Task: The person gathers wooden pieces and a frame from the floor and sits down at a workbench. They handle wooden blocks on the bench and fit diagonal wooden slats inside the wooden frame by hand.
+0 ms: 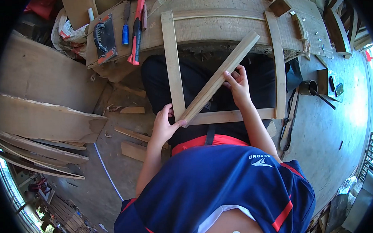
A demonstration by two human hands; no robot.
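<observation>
A loose wooden strip (pixel 222 74) slants across a rectangular wooden frame (pixel 173 58) that lies over my lap, its far side on the workbench. My left hand (pixel 165 125) is closed at the frame's near left corner, with the thumb pressing the strip's lower end and the fingers by the frame's left bar. Farther up, my right hand (pixel 238 86) pinches the same strip between thumb and fingers, above the frame's opening. The strip's upper end points to the far right and touches nothing that I can see.
On the wooden workbench (pixel 148 36) lie a red-black hammer (pixel 137 32), a blue-handled chisel (pixel 125 31) and a black tool with a handle (pixel 104 38). Wood blocks (pixel 280 6) sit at its right. Boards (pixel 47 115) lean at left, offcuts (pixel 133 149) litter the floor, and a dark pot (pixel 308 87) stands right.
</observation>
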